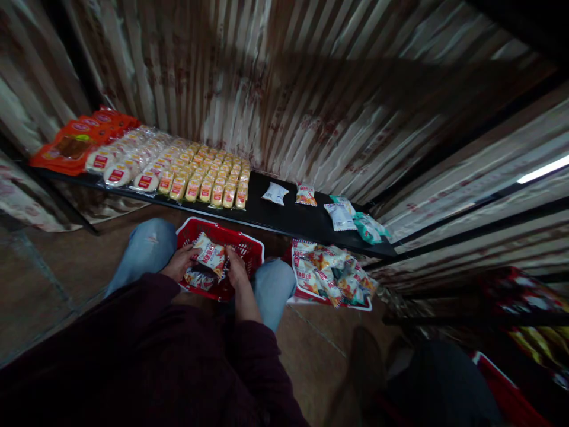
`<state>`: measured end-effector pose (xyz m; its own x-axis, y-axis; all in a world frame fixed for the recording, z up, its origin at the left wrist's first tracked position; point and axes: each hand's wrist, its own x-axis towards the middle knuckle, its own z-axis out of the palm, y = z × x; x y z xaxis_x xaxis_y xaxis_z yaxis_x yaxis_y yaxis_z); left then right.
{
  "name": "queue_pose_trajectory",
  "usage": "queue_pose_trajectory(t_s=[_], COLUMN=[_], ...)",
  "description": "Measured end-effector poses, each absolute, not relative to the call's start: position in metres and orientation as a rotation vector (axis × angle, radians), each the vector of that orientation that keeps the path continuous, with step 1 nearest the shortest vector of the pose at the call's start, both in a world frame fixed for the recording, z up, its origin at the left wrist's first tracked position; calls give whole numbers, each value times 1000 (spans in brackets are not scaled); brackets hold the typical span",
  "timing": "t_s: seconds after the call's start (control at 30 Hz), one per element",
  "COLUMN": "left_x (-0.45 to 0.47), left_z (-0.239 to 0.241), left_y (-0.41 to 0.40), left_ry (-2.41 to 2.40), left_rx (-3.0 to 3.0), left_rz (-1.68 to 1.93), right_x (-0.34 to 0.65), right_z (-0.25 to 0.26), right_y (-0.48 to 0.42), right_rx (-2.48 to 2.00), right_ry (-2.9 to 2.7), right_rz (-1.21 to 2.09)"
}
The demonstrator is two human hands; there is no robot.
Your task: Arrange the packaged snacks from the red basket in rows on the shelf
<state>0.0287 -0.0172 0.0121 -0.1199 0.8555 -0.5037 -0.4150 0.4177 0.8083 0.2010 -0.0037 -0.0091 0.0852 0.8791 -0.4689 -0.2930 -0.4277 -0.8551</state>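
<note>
I crouch over a red plastic basket (249,246) that sits on the floor between my knees. My left hand (180,261) and my right hand (235,270) are both closed on a white and red snack packet (210,254), held just above the basket. More packets (198,279) lie inside the basket under my hands.
A low black shelf (288,219) ahead carries rows of yellow biscuit packs (208,178), round packs (118,172), orange packs (75,142) and a few loose small packets (340,216). An open bag of snack packets (331,276) lies on the floor to the right. Corrugated metal wall behind.
</note>
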Motion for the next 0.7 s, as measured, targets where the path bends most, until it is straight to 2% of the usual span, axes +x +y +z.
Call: queue_pose_trajectory(t_s=[0.33, 0.5, 0.7], left_x=[36, 39, 39], left_z=[11, 5, -2], left_y=[-16, -15, -13], left_ry=[1121, 1192, 1293], left_rx=[278, 224, 215], left_rz=[1166, 1082, 1050], right_x=[189, 187, 198], right_z=[2, -1, -2], right_y=[-10, -15, -9], right_rx=[-1345, -1447, -1575], right_ry=[-321, -462, -633], right_rz=[1561, 1662, 1399])
